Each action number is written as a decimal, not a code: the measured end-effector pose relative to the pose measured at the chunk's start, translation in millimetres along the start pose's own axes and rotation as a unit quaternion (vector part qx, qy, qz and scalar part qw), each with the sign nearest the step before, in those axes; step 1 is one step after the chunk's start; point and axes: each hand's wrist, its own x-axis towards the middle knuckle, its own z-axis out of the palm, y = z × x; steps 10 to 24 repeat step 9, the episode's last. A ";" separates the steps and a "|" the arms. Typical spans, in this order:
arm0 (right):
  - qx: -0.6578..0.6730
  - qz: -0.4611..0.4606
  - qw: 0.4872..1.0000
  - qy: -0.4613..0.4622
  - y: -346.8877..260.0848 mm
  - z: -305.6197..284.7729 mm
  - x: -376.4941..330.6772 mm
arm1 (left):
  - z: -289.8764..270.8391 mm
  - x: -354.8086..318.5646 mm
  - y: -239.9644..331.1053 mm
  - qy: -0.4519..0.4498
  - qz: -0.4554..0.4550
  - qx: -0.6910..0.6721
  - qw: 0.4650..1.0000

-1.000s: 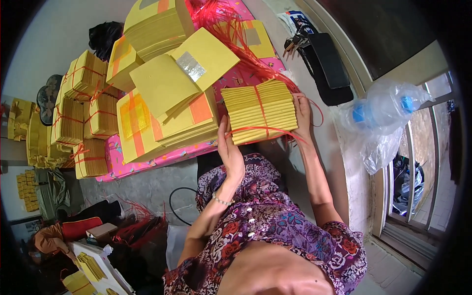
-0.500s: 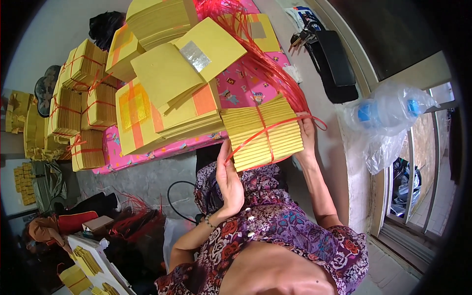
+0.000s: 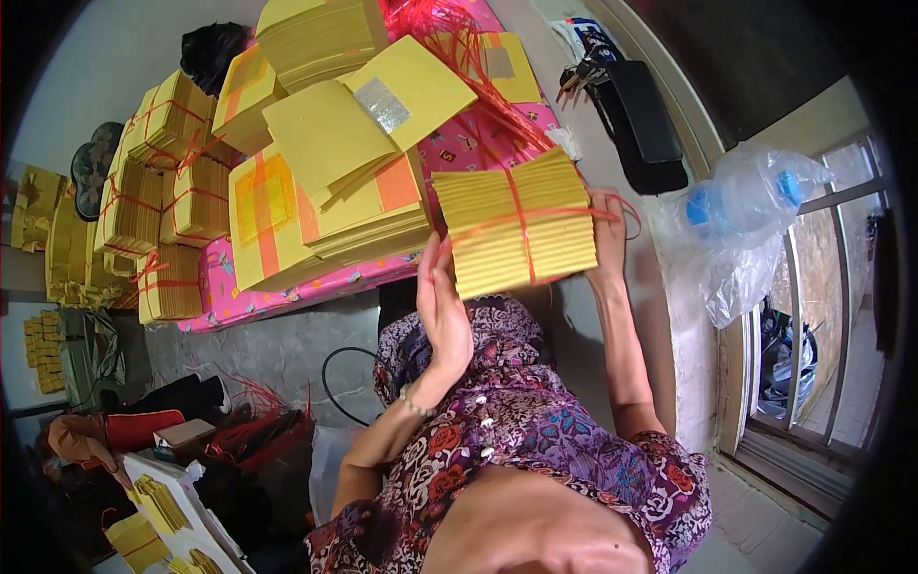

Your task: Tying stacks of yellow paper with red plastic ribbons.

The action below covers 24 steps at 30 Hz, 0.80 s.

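Observation:
A thick bundle of folded yellow paper (image 3: 526, 251) is held up in front of me between both hands. Red plastic string (image 3: 517, 203) runs over its ridged side in one direction, and another strand crosses it from side to side. My left hand (image 3: 444, 311) is pressed along the bundle's left end, fingers pointing up. At the opposite end, my right hand (image 3: 608, 234) grips the bundle and the string, with a loose red loop sticking out beside the fingers. The fingertips behind the paper are hidden.
Stacked yellow paper (image 3: 373, 225) covers much of the pink patterned table (image 3: 218, 282). Several string-tied bundles (image 3: 131, 206) are piled at left. Loose red strings (image 3: 478, 72) trail at the back. A black phone (image 3: 643, 110) and keys rest on the right ledge, near a plastic-wrapped bottle (image 3: 736, 203).
The bundle has risen slightly and tilted in my hands. The crosswise string, earlier a slack slanting arc, now lies straighter across the bundle's middle.

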 end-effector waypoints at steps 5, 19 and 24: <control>0.059 -0.032 0.998 -0.005 17.9 8.5 41.0 | 12.0 38.0 -26.9 0.011 0.027 -0.039 0.999; 0.062 -0.024 0.998 -0.020 31.3 2.3 68.7 | 9.5 58.7 -44.6 0.004 0.057 0.103 0.993; 0.062 -0.024 0.998 -0.020 31.3 2.3 68.7 | 9.5 58.7 -44.6 0.004 0.057 0.103 0.993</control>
